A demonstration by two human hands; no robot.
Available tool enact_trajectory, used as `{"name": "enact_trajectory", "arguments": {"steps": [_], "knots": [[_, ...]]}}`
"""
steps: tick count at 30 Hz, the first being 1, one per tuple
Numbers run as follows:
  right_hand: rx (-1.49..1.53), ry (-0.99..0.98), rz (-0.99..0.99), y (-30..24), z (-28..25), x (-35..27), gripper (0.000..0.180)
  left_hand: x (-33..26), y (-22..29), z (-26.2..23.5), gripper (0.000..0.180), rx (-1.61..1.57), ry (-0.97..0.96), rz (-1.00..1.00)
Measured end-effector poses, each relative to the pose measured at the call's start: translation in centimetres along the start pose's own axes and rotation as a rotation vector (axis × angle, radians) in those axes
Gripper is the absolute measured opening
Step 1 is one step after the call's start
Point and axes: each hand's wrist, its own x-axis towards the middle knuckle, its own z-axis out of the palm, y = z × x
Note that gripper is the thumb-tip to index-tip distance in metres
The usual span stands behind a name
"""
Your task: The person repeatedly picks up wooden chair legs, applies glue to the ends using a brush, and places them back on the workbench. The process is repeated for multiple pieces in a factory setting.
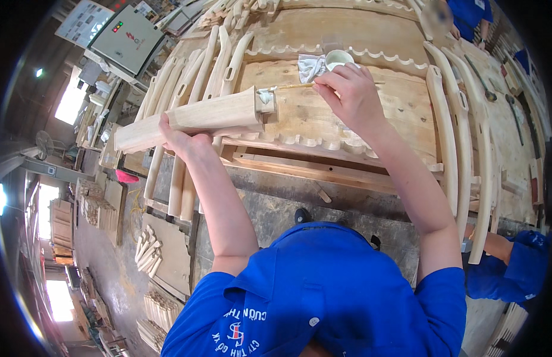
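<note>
Right hand (352, 98) pinches a thin stick (298, 86) near upper centre, its tip at the white-smeared end of the wooden piece (213, 114) grasped by the left hand (184, 140), left of centre; light strokes and a steady hold should serve best.

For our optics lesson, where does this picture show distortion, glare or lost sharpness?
Head view, rim: fisheye curvature with black corners; head view, left: a window washes out to white and a bright light glares; head view, centre: the left hand, right hand and wooden piece look fairly sharp; head view, top right: one patch is smeared.
</note>
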Motion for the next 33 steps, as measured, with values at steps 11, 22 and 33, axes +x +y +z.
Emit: {"name": "enact_trajectory", "arguments": {"steps": [11,22,33], "knots": [[0.105,-0.199,0.04,-0.2,-0.9,-0.5,0.013,0.2,0.2,0.1,0.079,0.089,0.098,-0.02],[0.164,-0.339,0.241,1.5,-1.6,0.3,0.026,2.1,0.7,-0.4,0.063,0.233,-0.057,-0.174],[-0.15,-0.171,0.069,0.8,1.2,0.1,0.02,0.7,0.1,0.8,0.065,0.299,-0.043,-0.163]]}}
